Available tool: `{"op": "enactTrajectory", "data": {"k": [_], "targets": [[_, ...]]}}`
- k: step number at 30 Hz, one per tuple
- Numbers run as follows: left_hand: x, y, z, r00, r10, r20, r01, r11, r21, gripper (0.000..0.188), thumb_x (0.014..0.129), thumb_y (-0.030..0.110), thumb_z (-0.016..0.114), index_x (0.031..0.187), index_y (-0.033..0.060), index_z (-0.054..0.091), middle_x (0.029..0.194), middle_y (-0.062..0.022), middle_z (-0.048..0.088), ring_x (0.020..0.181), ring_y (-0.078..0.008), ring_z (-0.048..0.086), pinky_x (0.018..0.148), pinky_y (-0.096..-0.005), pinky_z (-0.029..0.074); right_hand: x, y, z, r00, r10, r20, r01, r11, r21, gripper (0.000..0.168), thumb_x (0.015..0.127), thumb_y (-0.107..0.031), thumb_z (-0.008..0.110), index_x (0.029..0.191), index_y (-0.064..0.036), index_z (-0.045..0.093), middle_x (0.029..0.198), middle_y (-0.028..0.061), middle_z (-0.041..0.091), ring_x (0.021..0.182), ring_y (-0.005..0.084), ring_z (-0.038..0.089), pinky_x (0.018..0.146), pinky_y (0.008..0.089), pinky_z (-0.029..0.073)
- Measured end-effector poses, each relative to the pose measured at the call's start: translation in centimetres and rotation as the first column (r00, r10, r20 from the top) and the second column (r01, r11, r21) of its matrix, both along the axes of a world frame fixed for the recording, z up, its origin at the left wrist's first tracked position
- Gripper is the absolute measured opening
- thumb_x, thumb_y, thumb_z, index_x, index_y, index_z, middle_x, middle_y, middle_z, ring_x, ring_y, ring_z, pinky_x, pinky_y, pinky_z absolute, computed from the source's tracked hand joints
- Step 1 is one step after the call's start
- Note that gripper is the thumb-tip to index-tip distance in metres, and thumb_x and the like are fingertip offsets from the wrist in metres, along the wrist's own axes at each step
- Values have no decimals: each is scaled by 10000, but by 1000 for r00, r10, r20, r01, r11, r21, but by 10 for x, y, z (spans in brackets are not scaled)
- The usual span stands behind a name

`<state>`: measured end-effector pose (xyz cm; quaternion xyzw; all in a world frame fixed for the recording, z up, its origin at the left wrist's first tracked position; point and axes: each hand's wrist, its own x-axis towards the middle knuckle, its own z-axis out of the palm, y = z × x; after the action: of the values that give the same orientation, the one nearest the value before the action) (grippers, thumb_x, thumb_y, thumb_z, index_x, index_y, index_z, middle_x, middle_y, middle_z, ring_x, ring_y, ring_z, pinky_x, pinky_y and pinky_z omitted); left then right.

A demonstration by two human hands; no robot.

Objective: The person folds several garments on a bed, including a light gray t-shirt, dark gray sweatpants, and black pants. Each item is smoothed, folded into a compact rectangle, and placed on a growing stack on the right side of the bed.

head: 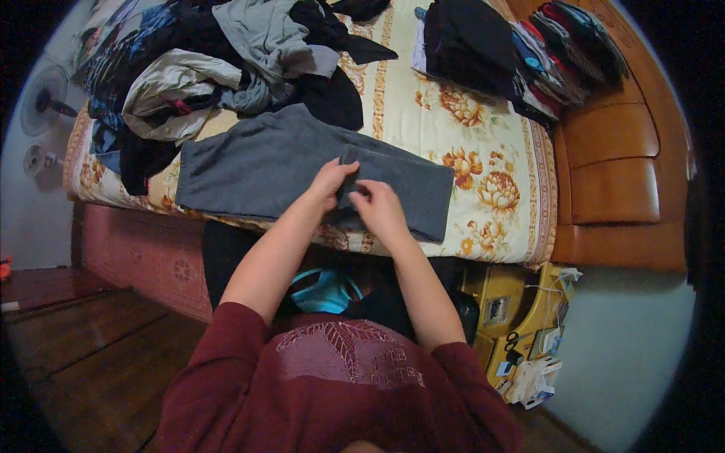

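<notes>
Dark grey trousers (243, 164) lie across the near edge of the bed, one leg folded back over the other part. My left hand (333, 182) grips the folded leg end, thumb on top and fingers beneath the cloth. Just to its right, my right hand (378, 205) is over the cloth with fingers curled; it is slightly blurred, and whether it pinches the fabric is unclear. The right end of the trousers (419, 198) lies flat beyond my right hand.
A loose heap of clothes (266, 51) covers the bed's far left. Folded dark clothes (470, 45) and stacked garments (566, 51) stand at the far right by the leather headboard (612, 164). A yellow bedside cabinet (510, 317) holds scissors (511, 341) and small items. A blue face mask (323, 291) lies on my lap.
</notes>
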<state>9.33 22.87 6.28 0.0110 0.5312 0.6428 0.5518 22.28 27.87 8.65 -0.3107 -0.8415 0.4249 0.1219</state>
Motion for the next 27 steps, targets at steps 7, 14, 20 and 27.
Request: {"op": "enactTrajectory", "data": {"k": [7, 14, 20, 27], "targets": [[-1, -5, -34, 823, -6, -568, -110, 979, -170, 280, 826, 151, 543, 1052, -10, 510, 899, -136, 612, 800, -229, 586, 674, -334, 459, 75, 87, -63, 714, -690, 116, 597, 687, 414, 519, 788, -289, 586, 1190, -15, 406, 1067, 204, 504, 1027, 361, 457, 879, 427, 364], [8, -11, -24, 299, -465, -833, -210, 820, -533, 351, 837, 238, 511, 1075, -12, 446, 814, -241, 595, 747, -361, 596, 608, -441, 464, 82, 116, -90, 780, -625, 48, 626, 778, -48, 474, 813, -311, 564, 1100, 52, 463, 1078, 255, 530, 1026, 386, 491, 881, 388, 375], [7, -20, -17, 128, -640, -758, -226, 725, -650, 360, 848, 340, 484, 980, 18, 392, 688, -173, 612, 635, -343, 612, 569, -448, 488, 65, 83, -64, 710, -704, -4, 665, 669, 333, 445, 779, -268, 605, 1119, -18, 465, 1213, 186, 439, 1145, 323, 406, 936, 409, 322], [1, -31, -11, 246, -540, -805, -158, 797, -583, 382, 829, 324, 521, 1053, 27, 434, 777, -198, 608, 722, -352, 603, 605, -433, 472, -14, 27, -45, 983, -148, 112, 32, 731, 681, 538, 731, -266, 632, 1205, -105, 437, 1346, 85, 326, 1284, 252, 234, 964, 613, 163]]}}
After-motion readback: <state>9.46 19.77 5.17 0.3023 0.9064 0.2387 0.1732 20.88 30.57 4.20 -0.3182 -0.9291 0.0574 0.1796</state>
